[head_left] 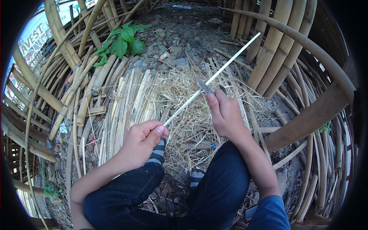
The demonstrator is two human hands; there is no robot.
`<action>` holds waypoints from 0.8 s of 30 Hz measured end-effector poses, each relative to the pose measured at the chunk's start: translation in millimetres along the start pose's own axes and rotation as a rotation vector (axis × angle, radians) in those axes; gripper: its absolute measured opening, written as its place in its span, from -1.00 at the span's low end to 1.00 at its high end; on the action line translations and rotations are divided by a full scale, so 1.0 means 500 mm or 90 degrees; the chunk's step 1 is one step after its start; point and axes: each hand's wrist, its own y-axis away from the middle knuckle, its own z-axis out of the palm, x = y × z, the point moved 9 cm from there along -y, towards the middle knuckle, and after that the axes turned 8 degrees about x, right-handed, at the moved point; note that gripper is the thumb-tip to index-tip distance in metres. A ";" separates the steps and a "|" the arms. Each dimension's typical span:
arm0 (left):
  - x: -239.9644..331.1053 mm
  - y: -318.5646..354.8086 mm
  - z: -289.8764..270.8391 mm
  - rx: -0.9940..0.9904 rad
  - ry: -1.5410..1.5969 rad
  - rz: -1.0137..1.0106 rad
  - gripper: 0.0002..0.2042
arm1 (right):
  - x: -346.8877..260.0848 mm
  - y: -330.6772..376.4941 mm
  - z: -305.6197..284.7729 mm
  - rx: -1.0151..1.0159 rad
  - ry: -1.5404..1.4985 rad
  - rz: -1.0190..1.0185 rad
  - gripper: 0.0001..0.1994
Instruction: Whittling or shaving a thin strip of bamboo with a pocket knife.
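Note:
A thin, pale bamboo strip (234, 57) slants up from lower left to upper right in front of me. Its near end is pinched in my left hand (143, 140), which is closed, thumb on top. My right hand (226, 115) is wrapped round a knife, its handle mostly hidden by the fingers. The knife's grey blade (203, 84) meets the strip around its middle. Below both hands lies a heap of curly bamboo shavings (186, 101).
Split bamboo slats (132, 96) lie beside the shavings on the left. Thick bamboo poles (281, 42) stand at the upper right, and a curved pole (306, 40) arches nearby. A leafy green plant (124, 40) grows at the upper left. Stony ground (172, 34) stretches beyond.

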 end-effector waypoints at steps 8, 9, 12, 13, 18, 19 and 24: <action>0.022 0.000 0.014 0.053 -0.062 0.041 -0.81 | -0.122 0.058 0.081 -0.140 0.005 -0.143 -0.57; 0.025 0.001 0.012 0.065 -0.070 0.050 -0.81 | -0.128 0.060 0.079 -0.127 0.008 -0.162 -0.58; 0.032 0.004 0.007 0.080 -0.066 0.074 -0.82 | -0.137 0.055 0.065 -0.069 0.041 -0.210 -0.59; 0.035 0.005 0.007 0.081 -0.067 0.075 -0.82 | -0.138 0.053 0.065 -0.069 0.041 -0.210 -0.59; 0.063 0.011 0.004 0.086 -0.123 0.100 -0.80 | -0.141 0.051 0.045 0.026 0.125 -0.257 -0.57; 0.066 0.011 0.004 0.086 -0.122 0.100 -0.80 | -0.142 0.050 0.044 0.025 0.125 -0.258 -0.57; 0.067 0.012 -0.001 0.089 -0.146 0.115 -0.80 | -0.143 0.049 0.044 0.051 0.154 -0.290 -0.54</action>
